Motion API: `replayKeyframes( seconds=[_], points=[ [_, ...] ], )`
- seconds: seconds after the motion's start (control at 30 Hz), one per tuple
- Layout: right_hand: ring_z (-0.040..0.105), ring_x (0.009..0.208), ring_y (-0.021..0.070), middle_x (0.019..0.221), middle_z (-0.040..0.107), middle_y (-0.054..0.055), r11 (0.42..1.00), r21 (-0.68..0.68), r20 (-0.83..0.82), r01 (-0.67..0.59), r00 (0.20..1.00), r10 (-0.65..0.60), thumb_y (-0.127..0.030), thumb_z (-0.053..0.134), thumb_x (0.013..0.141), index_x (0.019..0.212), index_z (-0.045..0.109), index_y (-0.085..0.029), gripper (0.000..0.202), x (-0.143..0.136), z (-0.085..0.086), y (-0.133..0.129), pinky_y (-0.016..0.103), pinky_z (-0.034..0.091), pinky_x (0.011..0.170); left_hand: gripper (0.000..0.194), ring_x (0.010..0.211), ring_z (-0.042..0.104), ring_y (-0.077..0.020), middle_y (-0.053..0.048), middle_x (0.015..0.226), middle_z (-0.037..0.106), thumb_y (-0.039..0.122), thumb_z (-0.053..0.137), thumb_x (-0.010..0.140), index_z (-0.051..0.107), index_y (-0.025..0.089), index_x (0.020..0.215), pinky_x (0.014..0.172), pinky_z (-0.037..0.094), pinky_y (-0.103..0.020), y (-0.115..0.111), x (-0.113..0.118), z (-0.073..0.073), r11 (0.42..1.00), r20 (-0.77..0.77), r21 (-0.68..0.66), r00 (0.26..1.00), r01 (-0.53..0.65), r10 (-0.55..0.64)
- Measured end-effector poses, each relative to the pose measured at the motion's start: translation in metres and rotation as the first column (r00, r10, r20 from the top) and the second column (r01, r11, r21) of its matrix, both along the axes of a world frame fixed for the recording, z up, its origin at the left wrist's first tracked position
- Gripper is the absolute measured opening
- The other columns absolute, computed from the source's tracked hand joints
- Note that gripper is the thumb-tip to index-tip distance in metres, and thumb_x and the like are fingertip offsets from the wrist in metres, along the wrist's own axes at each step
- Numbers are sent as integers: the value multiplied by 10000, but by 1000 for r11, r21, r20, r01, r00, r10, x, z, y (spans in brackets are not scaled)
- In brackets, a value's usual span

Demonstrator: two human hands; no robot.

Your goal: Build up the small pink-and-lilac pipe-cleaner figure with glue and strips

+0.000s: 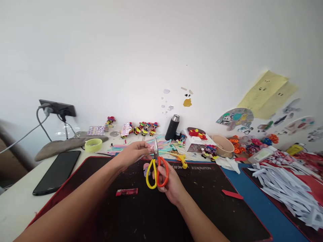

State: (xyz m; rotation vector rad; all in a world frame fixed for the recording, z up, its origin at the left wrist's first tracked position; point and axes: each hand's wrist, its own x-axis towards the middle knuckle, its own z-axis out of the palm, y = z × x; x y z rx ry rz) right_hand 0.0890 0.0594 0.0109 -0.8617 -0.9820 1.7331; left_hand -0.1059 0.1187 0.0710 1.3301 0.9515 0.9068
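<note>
Scissors (155,168) with one yellow and one red handle loop point upward over the black desk mat (106,215). My right hand (171,185) grips them by the handles, with fingers through the red loop. To their left, my left hand (137,151) is closed in a pinch on a small pale pinkish piece (151,149), right beside the blades. Whether the blades touch it I cannot tell. Below the left hand, a small lilac fuzzy shape (146,169) is partly hidden by the scissors. A red lighter (127,192) lies on the mat.
Behind the hands lie pastel pipe cleaners (118,147), a yellow glue gun (182,160) and a black flask (172,127). At left are a phone (57,172) and green tape (93,145). Small figures (146,128) line the wall. White paper strips (287,191) pile up at right.
</note>
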Motion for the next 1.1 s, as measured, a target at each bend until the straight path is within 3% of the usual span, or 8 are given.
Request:
replayKeyframes(
  seconds=[0.1, 0.23, 0.4, 0.47, 0.57, 0.8, 1.0, 1.1],
  points=[
    [403, 416, 60, 686, 631, -23, 999, 29, -52, -34, 998, 36, -619, 779, 854, 1054, 609, -204, 491, -13, 2, 17, 168, 213, 374, 353, 897, 726, -259, -60, 878, 761, 535, 771, 789, 678, 203, 866, 889, 520, -395, 3, -8, 5, 997, -42, 67, 999, -27, 29],
    [391, 418, 64, 628, 598, -45, 986, 127, 30, -108, 994, 105, -588, 761, 891, 988, 600, -204, 428, -27, 3, 34, 181, 244, 398, 334, 833, 715, -244, -42, 817, 747, 541, 721, 822, 667, 214, 862, 845, 533, -388, 8, -20, 9, 987, -148, 160, 987, -34, 58],
    [517, 469, 121, 604, 592, -40, 968, 188, 44, -169, 985, 164, -619, 673, 949, 1105, 631, -191, 457, -22, -10, 40, 222, 355, 449, 311, 755, 695, -210, -58, 873, 773, 520, 648, 856, 646, 209, 867, 709, 516, -329, 16, -38, 13, 945, -319, 280, 912, -171, 259],
    [603, 526, 160, 648, 658, -2, 951, 208, 107, -230, 972, 211, -592, 688, 951, 1144, 631, -184, 454, -13, -15, 39, 238, 397, 459, 301, 697, 672, -192, -68, 870, 789, 509, 626, 880, 632, 210, 861, 665, 505, -315, 17, -41, 15, 942, -346, 269, 893, -200, 288],
    [674, 596, 190, 732, 716, 30, 952, 218, 103, -215, 975, 197, -607, 667, 961, 1188, 621, -191, 477, -3, -16, 37, 255, 460, 487, 277, 647, 645, -178, -60, 785, 774, 481, 620, 900, 633, 208, 857, 626, 484, -301, 16, -39, 17, 938, -379, 276, 872, -211, 308],
    [803, 851, 292, 1072, 792, 151, 944, 185, 38, -272, 962, 270, -826, 628, 846, 1296, 603, -207, 765, -4, -9, 35, 397, 612, 717, 253, 608, 605, -162, -16, 672, 705, 459, 632, 882, 640, 209, 843, 601, 453, -283, 11, -29, 14, 915, -428, 343, 831, -214, 355],
    [688, 463, 170, 774, 728, 19, 966, 188, 111, -176, 981, 157, -745, 636, 895, 1123, 609, -188, 602, -7, -8, 33, 263, 519, 448, 238, 591, 565, -157, 1, 640, 670, 445, 617, 854, 639, 212, 817, 584, 419, -279, 4, -18, 16, 899, -459, 382, 801, -214, 385],
    [624, 390, 139, 714, 685, -18, 970, 202, 125, -139, 986, 115, -731, 658, 882, 1087, 608, -182, 588, -10, -6, 32, 240, 481, 386, 217, 573, 535, -149, 20, 602, 619, 426, 620, 843, 626, 212, 808, 573, 388, -275, 2, -15, 15, 896, -463, 386, 794, -220, 395]
  ],
)
